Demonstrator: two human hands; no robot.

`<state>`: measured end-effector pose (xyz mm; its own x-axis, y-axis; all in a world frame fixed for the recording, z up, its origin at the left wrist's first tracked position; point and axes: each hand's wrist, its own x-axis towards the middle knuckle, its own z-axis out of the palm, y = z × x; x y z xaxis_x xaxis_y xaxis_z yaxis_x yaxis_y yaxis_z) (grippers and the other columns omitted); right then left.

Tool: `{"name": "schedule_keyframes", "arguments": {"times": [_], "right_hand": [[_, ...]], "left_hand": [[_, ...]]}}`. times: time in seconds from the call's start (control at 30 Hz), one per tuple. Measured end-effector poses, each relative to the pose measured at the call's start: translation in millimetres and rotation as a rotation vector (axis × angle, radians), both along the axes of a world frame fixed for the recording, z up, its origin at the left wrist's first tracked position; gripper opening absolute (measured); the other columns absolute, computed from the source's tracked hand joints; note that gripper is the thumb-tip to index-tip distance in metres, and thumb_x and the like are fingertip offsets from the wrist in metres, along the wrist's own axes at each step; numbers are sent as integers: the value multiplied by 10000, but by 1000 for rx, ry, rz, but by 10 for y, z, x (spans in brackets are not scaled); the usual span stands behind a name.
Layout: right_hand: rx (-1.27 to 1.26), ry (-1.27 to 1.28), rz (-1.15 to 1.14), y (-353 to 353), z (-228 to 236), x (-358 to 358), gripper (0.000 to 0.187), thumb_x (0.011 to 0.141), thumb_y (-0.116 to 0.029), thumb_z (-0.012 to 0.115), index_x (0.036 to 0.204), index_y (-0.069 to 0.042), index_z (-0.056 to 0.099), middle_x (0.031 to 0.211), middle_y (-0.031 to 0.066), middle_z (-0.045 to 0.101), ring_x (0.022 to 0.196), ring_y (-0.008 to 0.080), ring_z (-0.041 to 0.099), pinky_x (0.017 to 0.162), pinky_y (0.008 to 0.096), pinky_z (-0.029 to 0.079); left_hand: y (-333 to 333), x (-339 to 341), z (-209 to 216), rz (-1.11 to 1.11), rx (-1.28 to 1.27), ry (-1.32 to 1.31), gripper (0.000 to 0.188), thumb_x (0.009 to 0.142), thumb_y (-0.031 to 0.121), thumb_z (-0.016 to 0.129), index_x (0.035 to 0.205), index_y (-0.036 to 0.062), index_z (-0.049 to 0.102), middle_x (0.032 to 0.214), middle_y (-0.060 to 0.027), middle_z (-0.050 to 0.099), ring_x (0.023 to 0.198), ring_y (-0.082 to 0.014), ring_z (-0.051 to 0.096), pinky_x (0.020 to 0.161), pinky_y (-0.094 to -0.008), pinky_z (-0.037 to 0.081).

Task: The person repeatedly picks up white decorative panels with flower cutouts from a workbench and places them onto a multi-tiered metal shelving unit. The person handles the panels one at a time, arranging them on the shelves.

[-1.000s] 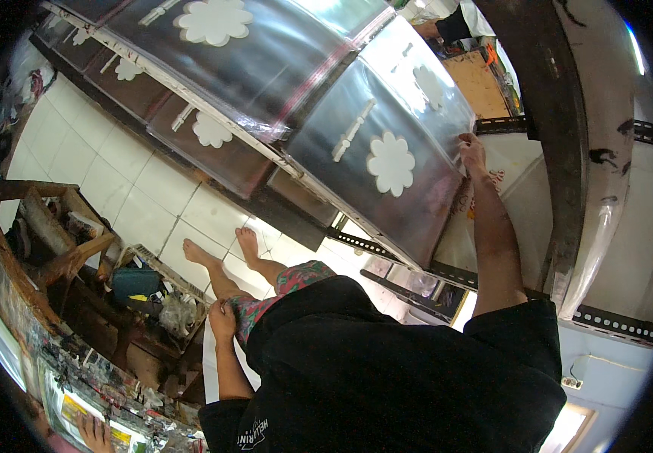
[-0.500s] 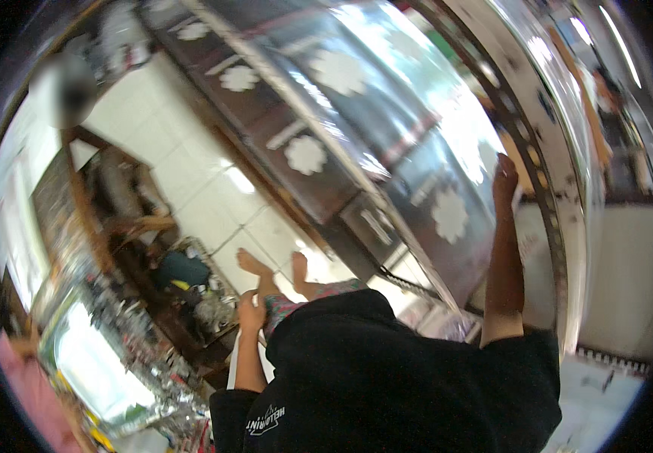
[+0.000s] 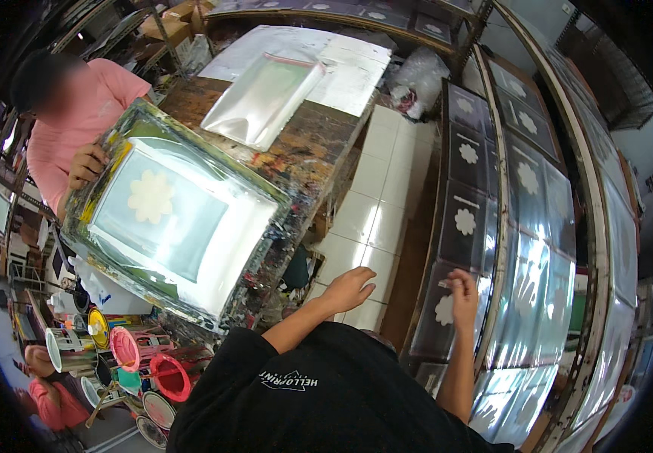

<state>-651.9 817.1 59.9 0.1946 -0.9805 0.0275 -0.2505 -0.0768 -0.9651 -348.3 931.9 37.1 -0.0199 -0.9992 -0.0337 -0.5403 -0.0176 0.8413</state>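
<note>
Reaching right hand pinching a glossy printed sheet (on the rack), left hand loose, empty, palm down

Bright daylight, glare on the glossy sheets, fisheye bending and dark vignette at the rim

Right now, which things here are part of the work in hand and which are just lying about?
In hand:
right hand touching a dark flower-printed sheet on the drying rack
left hand, free

Lying about:
screen-printing frame held by a co-worker
clear plastic bags
paint tubs
</note>
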Motion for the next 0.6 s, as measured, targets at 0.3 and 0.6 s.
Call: {"name": "schedule_keyframes", "arguments": {"times": [0.3, 0.6], "right_hand": [[268, 199, 306, 174, -318, 939, 278, 975, -119, 572, 1211, 12, 636, 1036, 72, 693, 940, 144, 648, 862, 294, 504], [487, 261, 429, -357, -989, 979, 246, 970, -84, 546, 1164, 30, 645, 1046, 76, 707, 963, 166, 655, 886, 311, 512]], "left_hand": [[-422, 410, 267, 147, -139, 30, 323, 934, 181, 608, 1175, -33, 627, 1203, -210, 626, 1128, -386, 597, 979, -431, 478], [-1077, 772, 306, 377, -290, -186, 393, 897, 191, 645, 1233, -8, 600, 1345, -214, 543, 1225, -395, 533, 1038, -460, 437]]}}
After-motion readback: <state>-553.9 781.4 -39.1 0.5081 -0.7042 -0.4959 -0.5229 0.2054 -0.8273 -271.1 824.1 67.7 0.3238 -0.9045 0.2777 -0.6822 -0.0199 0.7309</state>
